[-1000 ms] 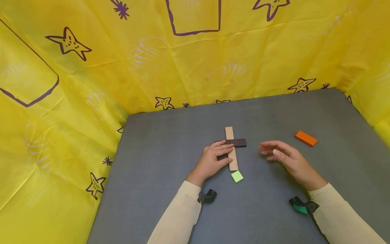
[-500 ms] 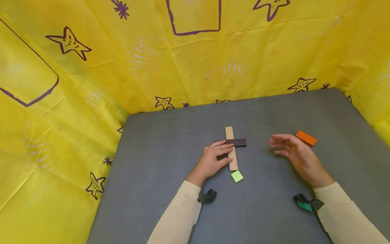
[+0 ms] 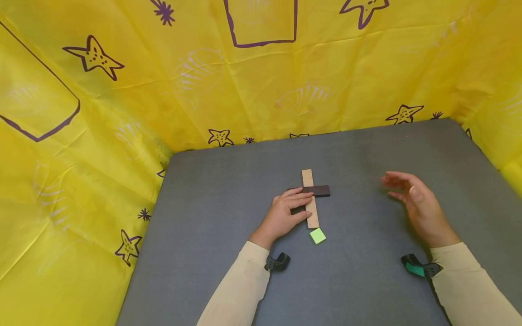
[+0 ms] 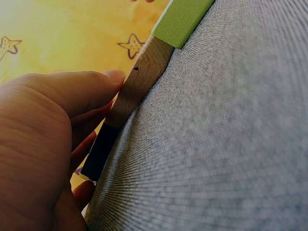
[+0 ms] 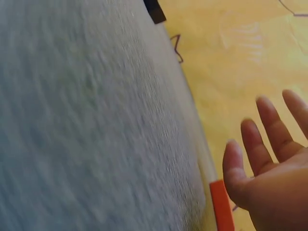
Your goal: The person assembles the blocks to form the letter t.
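Observation:
In the head view, pale wooden blocks (image 3: 312,218) and dark brown blocks (image 3: 321,190) lie flat in a cross shape. My left hand (image 3: 281,215) rests on the cross, its fingers reaching over the left dark part, which is mostly covered. The left wrist view has its thumb touching the top of a wooden block (image 4: 137,82). Against the near end of the cross sits a small light green block (image 3: 317,236), turned at an angle. My right hand (image 3: 426,210) hovers at the right with relaxed fingers, holding nothing. It hides the orange block (image 5: 221,206), visible in the right wrist view.
The blocks lie on a dark grey table (image 3: 212,262). Yellow cloth (image 3: 261,90) with starfish drawings walls off its back and sides. Each wrist wears a black strap, the right one (image 3: 420,267) with a green patch.
My right hand has moved rightward and away from the cross, and now covers the orange block in the head view. The left hand and the cross have stayed put.

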Tool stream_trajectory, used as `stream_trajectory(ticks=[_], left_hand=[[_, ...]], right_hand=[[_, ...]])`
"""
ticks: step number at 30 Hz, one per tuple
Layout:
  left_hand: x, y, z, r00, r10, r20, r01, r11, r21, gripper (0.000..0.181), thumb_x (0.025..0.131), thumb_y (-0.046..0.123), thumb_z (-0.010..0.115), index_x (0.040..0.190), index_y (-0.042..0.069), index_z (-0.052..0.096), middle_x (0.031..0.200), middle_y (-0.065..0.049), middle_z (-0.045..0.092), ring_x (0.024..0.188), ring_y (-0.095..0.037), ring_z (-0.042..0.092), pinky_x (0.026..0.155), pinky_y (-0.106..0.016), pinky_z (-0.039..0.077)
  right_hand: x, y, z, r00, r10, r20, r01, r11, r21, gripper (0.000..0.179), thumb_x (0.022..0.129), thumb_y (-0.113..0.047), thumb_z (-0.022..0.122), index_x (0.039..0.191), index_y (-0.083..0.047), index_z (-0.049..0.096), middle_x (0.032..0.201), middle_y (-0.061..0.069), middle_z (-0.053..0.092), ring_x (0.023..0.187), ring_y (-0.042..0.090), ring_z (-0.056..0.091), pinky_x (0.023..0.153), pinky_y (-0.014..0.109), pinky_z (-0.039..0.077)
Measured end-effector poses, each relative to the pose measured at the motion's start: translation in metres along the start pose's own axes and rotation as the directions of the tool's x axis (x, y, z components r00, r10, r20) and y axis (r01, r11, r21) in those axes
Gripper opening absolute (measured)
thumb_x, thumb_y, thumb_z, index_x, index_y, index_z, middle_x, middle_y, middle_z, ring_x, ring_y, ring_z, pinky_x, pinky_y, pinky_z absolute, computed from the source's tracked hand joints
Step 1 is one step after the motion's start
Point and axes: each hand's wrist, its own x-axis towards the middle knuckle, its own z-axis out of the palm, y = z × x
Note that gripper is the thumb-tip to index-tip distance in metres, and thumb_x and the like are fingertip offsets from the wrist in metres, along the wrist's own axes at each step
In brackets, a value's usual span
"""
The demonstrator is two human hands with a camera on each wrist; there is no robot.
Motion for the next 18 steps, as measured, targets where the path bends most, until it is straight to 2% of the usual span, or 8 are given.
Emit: stream_trajectory(ticks=[4,9,14,18], left_hand=[[0.000,0.001,0.000,1.000,0.003,0.002,-0.003,1.000,0.000,0.047,0.100,0.020,0.084,0.146,0.013,0.073,0.148,0.008,0.066,0.152,-0.010,0.043,0.119,-0.054,0.029],[0.000,0.001,0.000,1.000,0.000,0.004,0.000,1.000,0.000,0.048,0.100,0.021,0.084,0.146,0.014,0.073,0.148,0.009,0.066,0.152,-0.010,0.043,0.119,-0.053,0.029],[0.000,0.001,0.000,1.000,-0.005,0.004,0.005,1.000,-0.004,0.048,0.100,0.021,0.084,0.146,0.014,0.072,0.148,0.009,0.066,0.152,-0.010,0.042,0.119,-0.053,0.029],[-0.001,0.001,0.000,1.000,-0.013,0.007,0.014,1.000,-0.005,0.048,0.101,0.021,0.084,0.147,0.015,0.072,0.149,0.009,0.066,0.152,-0.008,0.042,0.120,-0.053,0.028]], right_hand=[[-0.002,-0.004,-0.008,0.996,0.021,-0.090,-0.024,0.999,-0.030,0.048,0.118,-0.020,0.048,0.149,0.016,0.051,0.143,0.020,0.063,0.135,0.026,0.057,0.107,0.031,0.041],[-0.004,-0.009,-0.016,0.971,0.061,-0.230,-0.083,0.993,-0.085,0.048,0.117,-0.018,0.051,0.146,0.021,0.051,0.137,0.020,0.065,0.128,0.025,0.060,0.105,0.030,0.043],[-0.005,-0.012,-0.025,0.964,0.022,-0.264,-0.054,0.992,-0.116,0.043,0.116,-0.010,0.051,0.145,0.021,0.052,0.135,0.018,0.066,0.129,0.025,0.059,0.103,0.027,0.043],[-0.006,-0.014,-0.033,0.953,0.006,-0.304,-0.053,0.988,-0.147,0.037,0.116,-0.006,0.051,0.145,0.016,0.058,0.134,0.014,0.069,0.130,0.021,0.061,0.100,0.025,0.042]])
